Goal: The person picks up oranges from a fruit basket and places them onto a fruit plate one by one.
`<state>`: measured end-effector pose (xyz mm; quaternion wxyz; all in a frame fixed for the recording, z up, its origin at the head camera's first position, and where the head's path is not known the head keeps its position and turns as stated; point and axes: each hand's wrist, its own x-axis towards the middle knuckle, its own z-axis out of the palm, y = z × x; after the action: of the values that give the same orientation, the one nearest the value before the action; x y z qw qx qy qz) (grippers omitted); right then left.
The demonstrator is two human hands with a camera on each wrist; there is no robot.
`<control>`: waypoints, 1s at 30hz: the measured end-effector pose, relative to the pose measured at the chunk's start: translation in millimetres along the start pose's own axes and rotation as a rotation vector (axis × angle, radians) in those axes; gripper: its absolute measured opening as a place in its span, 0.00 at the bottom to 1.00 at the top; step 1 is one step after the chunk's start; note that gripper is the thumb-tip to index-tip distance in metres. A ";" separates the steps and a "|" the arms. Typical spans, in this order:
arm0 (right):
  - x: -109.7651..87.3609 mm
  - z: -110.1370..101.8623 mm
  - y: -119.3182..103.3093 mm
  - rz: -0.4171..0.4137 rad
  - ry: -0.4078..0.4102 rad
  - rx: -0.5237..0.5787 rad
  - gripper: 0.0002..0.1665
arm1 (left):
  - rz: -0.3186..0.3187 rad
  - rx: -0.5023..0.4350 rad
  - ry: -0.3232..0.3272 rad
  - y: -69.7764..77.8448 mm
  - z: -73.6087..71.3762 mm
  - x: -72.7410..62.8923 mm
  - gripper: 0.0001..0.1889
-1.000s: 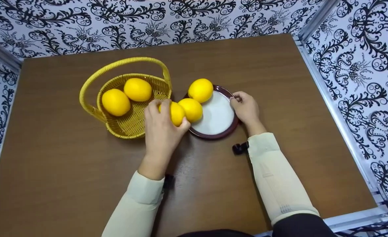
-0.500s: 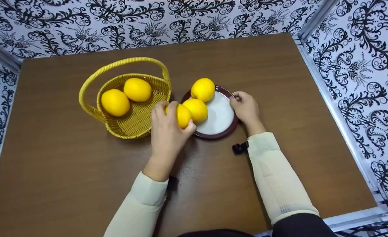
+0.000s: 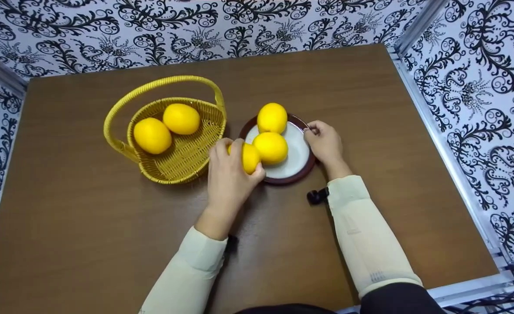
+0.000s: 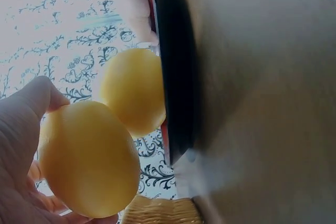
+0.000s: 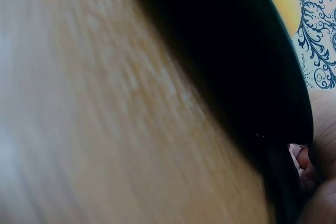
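Five yellow fruits, one plate [image 3: 299,152] and one basket [image 3: 183,161] are on or above one table [image 3: 283,253]. Two of the five are on the plate: a far fruit [image 3: 272,117] towards its back edge and a near fruit [image 3: 272,148] in front of that, left of the plate's middle. The held fruit [image 3: 251,158], a third, is at the plate's left edge, where the left hand [image 3: 231,179] has its grip clamped on it, thumb on the side nearer the person. Whether it touches the near fruit cannot be told.

At the plate's right edge, the right hand [image 3: 325,141] pinches the dark red rim, its grip closed on the plate. The basket, with one tall handle [image 3: 163,83], stands left of the plate and contains the remaining two, a front fruit [image 3: 152,136] and a back fruit [image 3: 181,118].
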<state>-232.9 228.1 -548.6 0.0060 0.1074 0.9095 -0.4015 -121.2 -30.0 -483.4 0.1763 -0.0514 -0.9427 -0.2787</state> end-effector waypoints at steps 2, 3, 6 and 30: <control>-0.1 -0.6 0.1 0.002 -0.004 -0.004 0.16 | 0.004 0.001 -0.015 1.8 2.8 -0.2 0.30; -0.1 -0.9 0.2 0.003 -0.004 -0.004 0.16 | 0.007 0.002 -0.022 2.6 4.3 -0.2 0.30; -0.4 -1.9 0.5 0.004 -0.005 -0.007 0.16 | 0.015 0.005 -0.046 5.4 8.2 0.5 0.30; -0.5 -4.2 -1.3 -0.021 -0.025 0.007 0.14 | 0.068 0.037 -0.136 18.3 34.6 2.3 0.32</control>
<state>-232.3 230.2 -544.7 0.0127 0.0928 0.9091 -0.4058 -130.3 4.3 -500.4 0.1222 -0.0987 -0.9551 -0.2511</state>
